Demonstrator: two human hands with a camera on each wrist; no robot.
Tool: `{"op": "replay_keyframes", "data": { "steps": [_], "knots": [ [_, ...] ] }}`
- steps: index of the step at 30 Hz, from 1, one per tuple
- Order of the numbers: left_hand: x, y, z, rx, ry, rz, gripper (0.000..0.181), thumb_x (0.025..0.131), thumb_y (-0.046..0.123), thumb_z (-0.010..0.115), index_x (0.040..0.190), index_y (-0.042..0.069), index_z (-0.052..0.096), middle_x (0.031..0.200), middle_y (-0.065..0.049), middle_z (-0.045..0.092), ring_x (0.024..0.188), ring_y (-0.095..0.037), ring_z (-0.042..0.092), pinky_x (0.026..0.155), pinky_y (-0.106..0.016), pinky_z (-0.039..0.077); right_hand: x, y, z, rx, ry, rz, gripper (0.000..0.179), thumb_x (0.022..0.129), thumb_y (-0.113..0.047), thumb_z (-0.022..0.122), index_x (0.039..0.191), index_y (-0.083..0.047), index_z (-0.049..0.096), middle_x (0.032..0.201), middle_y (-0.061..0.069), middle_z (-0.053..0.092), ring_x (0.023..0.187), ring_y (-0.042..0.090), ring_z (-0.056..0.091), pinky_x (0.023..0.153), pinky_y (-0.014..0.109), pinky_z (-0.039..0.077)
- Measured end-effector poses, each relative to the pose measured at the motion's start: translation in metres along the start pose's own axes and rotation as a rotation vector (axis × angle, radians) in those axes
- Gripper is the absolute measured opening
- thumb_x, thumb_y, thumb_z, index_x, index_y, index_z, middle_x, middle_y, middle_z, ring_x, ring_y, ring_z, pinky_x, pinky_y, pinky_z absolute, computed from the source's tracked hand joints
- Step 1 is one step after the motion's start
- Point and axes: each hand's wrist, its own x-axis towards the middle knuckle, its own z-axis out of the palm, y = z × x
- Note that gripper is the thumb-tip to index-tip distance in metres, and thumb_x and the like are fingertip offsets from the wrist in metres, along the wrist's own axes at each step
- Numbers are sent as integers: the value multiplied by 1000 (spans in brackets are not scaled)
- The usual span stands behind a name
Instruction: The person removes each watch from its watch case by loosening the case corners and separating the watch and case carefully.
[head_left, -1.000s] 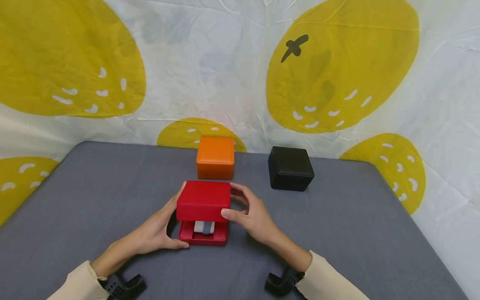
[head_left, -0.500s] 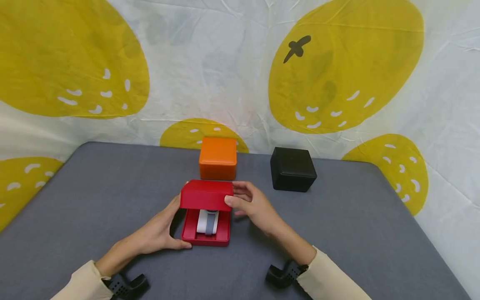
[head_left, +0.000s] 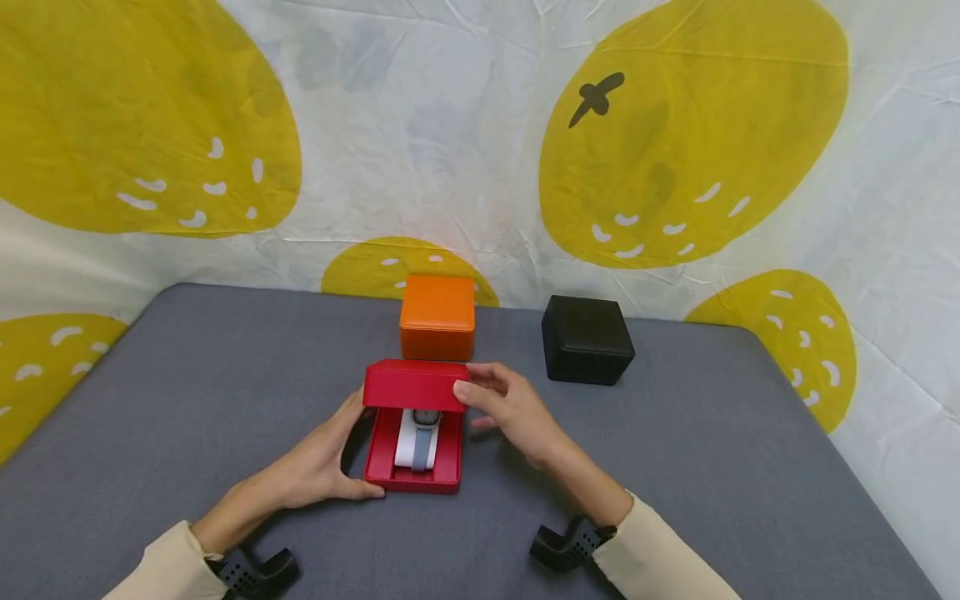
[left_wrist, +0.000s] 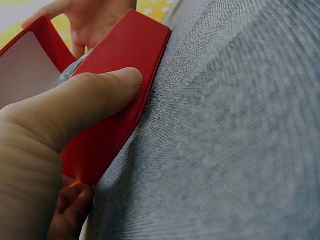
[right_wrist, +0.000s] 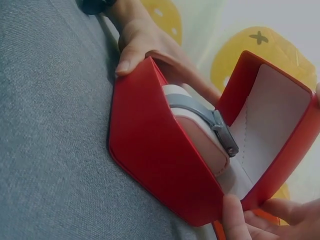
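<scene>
A red watch box [head_left: 408,484] stands on the table in front of me, its lid [head_left: 415,385] tilted up and back. Inside, a watch with a grey strap [right_wrist: 225,132] wraps a white cushion [head_left: 403,450]. My left hand [head_left: 311,467] grips the base from the left, thumb at the front corner; the left wrist view shows that thumb pressed on the red wall [left_wrist: 135,45]. My right hand [head_left: 517,417] holds the lid at its right side, thumb on the lid's front edge. Some of its fingers are hidden behind the lid in the head view.
Behind the red box stands an orange box [head_left: 437,317], closed. A closed black box [head_left: 587,340] is to its right. Both are near the back of the grey table [head_left: 712,467]. A white cloth with yellow shapes [head_left: 420,108] hangs behind the table.
The right hand has raised the lid further up and back, and more of the watch and cushion shows, including the watch face. The left hand stays on the base.
</scene>
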Motion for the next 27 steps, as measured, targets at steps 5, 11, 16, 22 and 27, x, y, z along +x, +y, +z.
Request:
{"op": "replay_keyframes", "data": {
  "steps": [5,11,16,22,27],
  "knots": [
    [2,0,1,0,-15,16,117,66,43,86,154,24,10,151,1,26,131,-18,32,107,-28,29,-1,2,-1,8,-4,-15,63,88,-37,65,139,-4,45,125,13,56,105,26,58,85,46,51],
    [2,-2,0,17,-19,17,114,68,42,85,153,23,11,151,-1,25,130,-20,31,106,-32,32,0,5,1,-48,29,-51,63,88,-38,66,138,-4,47,124,11,58,104,24,60,84,42,52],
    [1,-2,-1,26,-13,21,113,68,43,84,153,24,12,151,0,24,130,-19,32,106,-28,31,2,6,4,-64,50,-86,63,88,-39,65,137,-3,49,123,12,59,102,24,61,82,41,53],
    [-1,-1,-1,42,5,29,113,67,40,87,152,14,16,145,-5,33,126,-20,38,104,-16,26,1,3,7,-56,77,-79,61,90,-43,61,135,-3,51,125,11,59,104,24,60,82,42,53],
    [-1,0,0,41,1,2,113,67,43,86,151,15,16,144,-5,34,127,-18,38,104,-19,28,-1,1,8,-53,91,-53,59,92,-44,59,137,-6,50,125,9,59,106,24,60,84,42,52]
  ]
}}
